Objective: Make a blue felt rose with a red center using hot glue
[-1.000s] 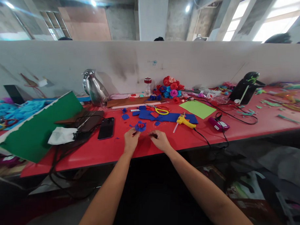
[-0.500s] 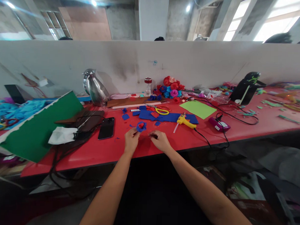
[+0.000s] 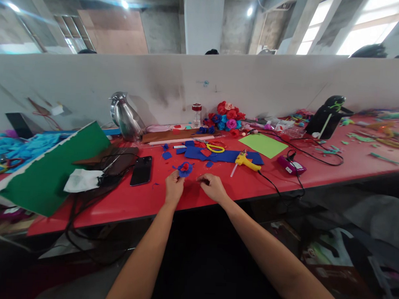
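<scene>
My left hand pinches a blue paper flower with a red centre, just above the red table. A short way to the right, my right hand has its fingers curled together, apart from the flower. Whether anything small is between those fingertips cannot be made out. Behind both hands lie a blue paper strip and yellow-handled scissors. A yellow glue gun rests on the strip's right end. Small blue scraps are scattered nearby.
A phone, a white cloth-like item and a leaning green board are to the left. At the back stand a metal jug, a glass jar and a bunch of flowers. A green sheet and purple power box lie right.
The blue flower has turned in my left hand and shifted slightly left, so its petals look more spread. My right hand has barely moved.
</scene>
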{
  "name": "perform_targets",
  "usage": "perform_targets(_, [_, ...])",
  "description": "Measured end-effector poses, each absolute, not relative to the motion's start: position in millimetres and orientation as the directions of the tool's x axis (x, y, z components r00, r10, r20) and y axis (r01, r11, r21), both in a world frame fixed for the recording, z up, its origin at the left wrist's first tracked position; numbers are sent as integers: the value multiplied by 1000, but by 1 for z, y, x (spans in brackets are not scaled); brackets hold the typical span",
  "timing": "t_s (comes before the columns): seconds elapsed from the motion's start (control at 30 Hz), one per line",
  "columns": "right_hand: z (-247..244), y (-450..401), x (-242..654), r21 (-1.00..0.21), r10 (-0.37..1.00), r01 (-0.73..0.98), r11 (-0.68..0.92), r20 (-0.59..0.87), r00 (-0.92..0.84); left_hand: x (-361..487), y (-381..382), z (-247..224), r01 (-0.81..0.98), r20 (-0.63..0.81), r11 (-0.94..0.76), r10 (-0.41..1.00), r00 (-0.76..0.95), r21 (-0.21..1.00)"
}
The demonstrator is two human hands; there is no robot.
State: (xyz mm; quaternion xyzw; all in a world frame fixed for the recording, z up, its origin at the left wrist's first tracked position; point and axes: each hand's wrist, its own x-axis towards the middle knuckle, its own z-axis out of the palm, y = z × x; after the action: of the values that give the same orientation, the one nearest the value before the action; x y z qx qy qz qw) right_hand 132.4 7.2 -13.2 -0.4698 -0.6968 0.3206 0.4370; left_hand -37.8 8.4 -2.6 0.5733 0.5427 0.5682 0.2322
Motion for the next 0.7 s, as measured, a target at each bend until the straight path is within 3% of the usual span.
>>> perform_targets(0.7, [-9, 18, 124, -906, 906, 98, 412, 396, -149, -31, 12, -7, 278, 385, -375, 923, 22, 884])
